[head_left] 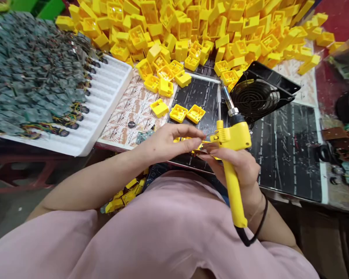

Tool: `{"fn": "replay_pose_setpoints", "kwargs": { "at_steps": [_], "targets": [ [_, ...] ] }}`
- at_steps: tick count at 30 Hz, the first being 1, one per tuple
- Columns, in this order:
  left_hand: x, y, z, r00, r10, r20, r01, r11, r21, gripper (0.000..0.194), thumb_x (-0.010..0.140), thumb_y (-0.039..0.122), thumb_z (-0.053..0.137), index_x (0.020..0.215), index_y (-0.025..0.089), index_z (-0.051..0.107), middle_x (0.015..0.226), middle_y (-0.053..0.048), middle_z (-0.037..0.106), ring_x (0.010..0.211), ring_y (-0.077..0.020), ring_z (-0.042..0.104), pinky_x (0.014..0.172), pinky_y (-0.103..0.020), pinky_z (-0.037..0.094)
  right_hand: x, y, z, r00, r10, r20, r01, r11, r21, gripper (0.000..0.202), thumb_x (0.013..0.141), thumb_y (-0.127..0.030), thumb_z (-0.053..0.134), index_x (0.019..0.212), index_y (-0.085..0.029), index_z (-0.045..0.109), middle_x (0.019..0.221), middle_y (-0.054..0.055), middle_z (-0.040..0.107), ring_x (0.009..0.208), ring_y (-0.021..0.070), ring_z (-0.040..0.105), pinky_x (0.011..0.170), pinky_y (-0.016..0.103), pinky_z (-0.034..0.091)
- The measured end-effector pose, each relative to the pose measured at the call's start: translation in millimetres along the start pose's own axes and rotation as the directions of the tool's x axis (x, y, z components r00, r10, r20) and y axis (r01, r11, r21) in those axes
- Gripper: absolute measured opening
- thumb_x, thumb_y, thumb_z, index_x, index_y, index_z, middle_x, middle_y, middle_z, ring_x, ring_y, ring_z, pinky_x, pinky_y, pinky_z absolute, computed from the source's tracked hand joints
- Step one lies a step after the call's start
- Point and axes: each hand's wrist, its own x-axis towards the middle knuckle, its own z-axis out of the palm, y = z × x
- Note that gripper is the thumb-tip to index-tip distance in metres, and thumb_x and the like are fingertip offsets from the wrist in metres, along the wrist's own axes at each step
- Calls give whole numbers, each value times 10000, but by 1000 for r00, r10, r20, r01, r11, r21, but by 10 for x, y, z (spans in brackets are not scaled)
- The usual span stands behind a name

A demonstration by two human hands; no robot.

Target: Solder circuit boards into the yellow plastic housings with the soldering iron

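My right hand (241, 170) holds a yellow soldering gun (234, 186), its metal tip pointing up and away, with a black cord hanging from the handle's lower end. The fingertips of this hand also touch a small dark piece with thin wires (202, 152). My left hand (168, 143) has its thumb and fingers drawn together at the same wires; exactly what they pinch is too small to make out. Yellow plastic parts lie partly hidden beneath both hands. Just beyond are two open yellow housings, one left (178, 113) and one right (196, 113), with another yellow housing (159, 108) beside them.
A large heap of yellow housings (180, 27) covers the table's back. On the left, a white foam tray (104, 97) bears many wired grey-green modules (31, 77). A black fan (258, 91) stands behind the soldering gun. Brown and black parts (344, 143) lie far right.
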Motion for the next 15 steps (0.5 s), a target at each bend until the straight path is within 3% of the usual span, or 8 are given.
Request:
{"fn": "replay_pose_setpoints", "kwargs": {
  "at_steps": [4, 9, 12, 15],
  "targets": [
    [-8, -82, 208, 995, -29, -94, 5, 969, -249, 561, 647, 628, 1041, 810, 194, 726, 833, -20, 811, 777, -177, 762, 799, -312, 639, 6, -3, 70, 998, -52, 24, 54, 994, -91, 260, 965, -136, 841, 1131, -281, 703, 911, -49, 846, 768, 148, 830, 765, 202, 666],
    [4, -227, 353, 983, -16, -184, -58, 919, -389, 632, 646, 673, 1040, 814, 212, 642, 690, 20, 748, 760, -177, 786, 808, -302, 660, -64, 8, 123, 997, -10, -72, -1, 989, -149, 274, 945, -249, 892, 1144, -287, 708, 880, -45, 843, 672, 162, 804, 639, 229, 642],
    [-50, -100, 231, 989, -8, -145, -35, 956, -292, 579, 717, 642, 997, 902, 220, 646, 691, 28, 750, 674, -168, 769, 637, -264, 620, -157, 51, 38, 995, 74, -67, -80, 991, -103, 243, 977, -347, 856, 1181, -272, 747, 946, -5, 859, 700, 186, 814, 689, 280, 676],
    [-131, 169, -30, 997, -8, -73, 12, 998, 56, 343, 879, 494, 847, 1034, 229, 692, 729, 32, 763, 522, -131, 677, 473, -240, 489, -268, 70, -133, 980, 170, -104, -175, 984, -41, 217, 1024, -388, 797, 1224, -304, 785, 959, -15, 859, 770, 208, 831, 739, 335, 691]
  ]
}}
